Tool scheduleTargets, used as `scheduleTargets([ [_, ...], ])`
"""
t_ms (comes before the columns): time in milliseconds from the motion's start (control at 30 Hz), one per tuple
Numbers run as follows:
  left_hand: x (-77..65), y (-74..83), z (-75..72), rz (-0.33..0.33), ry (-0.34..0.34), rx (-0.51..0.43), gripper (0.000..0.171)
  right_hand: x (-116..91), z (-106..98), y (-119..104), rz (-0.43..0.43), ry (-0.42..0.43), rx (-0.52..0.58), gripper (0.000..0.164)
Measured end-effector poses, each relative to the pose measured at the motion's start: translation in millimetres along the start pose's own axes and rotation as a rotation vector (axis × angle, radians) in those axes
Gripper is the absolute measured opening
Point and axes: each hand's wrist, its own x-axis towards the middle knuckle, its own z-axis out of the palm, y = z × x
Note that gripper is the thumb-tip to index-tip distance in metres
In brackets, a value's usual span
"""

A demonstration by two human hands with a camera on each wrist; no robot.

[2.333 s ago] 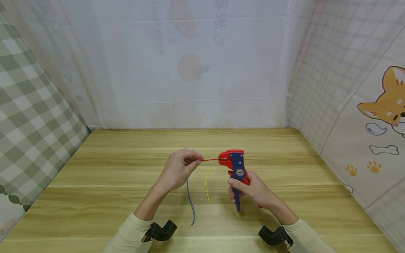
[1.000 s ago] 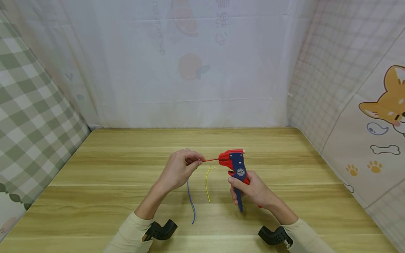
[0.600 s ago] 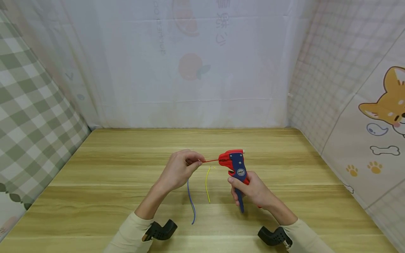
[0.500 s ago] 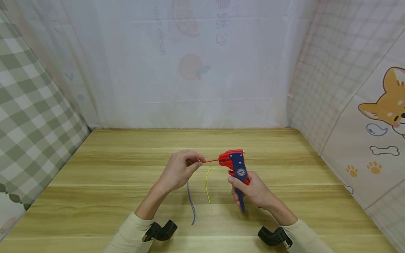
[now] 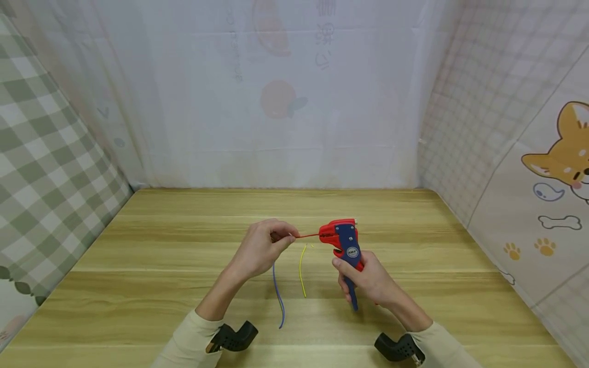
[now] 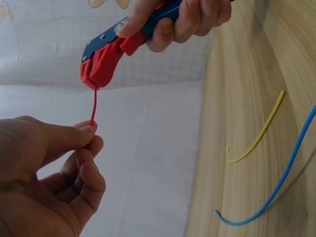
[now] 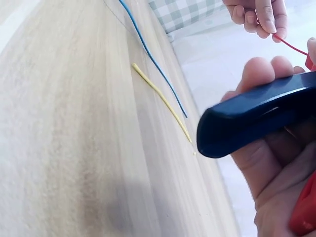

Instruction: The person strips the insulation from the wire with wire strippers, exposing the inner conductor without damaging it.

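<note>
My left hand (image 5: 259, 248) pinches a thin red wire (image 5: 308, 235) between thumb and fingertips, above the table. The wire's far end runs into the nose of a red and blue wire stripper (image 5: 346, 237). Around the stripper's handles my right hand (image 5: 370, 278) is wrapped, with the thumb on the near side. In the left wrist view, the short free stretch of red wire (image 6: 94, 106) shows between fingertips and stripper. The wire tip is hidden inside the tool. In the right wrist view, the blue handle (image 7: 256, 111) lies across my curled fingers.
On the wooden table (image 5: 184, 296) lie a blue wire (image 5: 278, 299), below my left hand, and a yellow wire (image 5: 301, 273) between the hands. A tiny yellow scrap (image 5: 312, 246) sits near the yellow wire's far end. White sheeting (image 5: 207, 112) hangs behind the table.
The stripper's blue handle has swung toward the red one as my right hand squeezes, and its jaws look closer together. My left hand has barely shifted, still pinching the red wire.
</note>
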Motion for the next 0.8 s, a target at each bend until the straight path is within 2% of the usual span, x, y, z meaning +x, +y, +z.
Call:
scheduleTargets([
  [200,-0.2,0.3,-0.3,-0.014,-0.011,-0.005,0.010,-0.6,3.1,1.5,0.015,0.029,-0.021,0.041],
  [500,0.7,0.7,-1.3,-0.024,-0.011,-0.001,0.010,0.5,4.7,-1.1,0.088,0.090,-0.021,0.030],
  [800,0.8,1.1,-0.9,-0.052,-0.006,-0.010,0.011,-0.4,3.4,-3.5,0.076,0.066,-0.033,0.032],
])
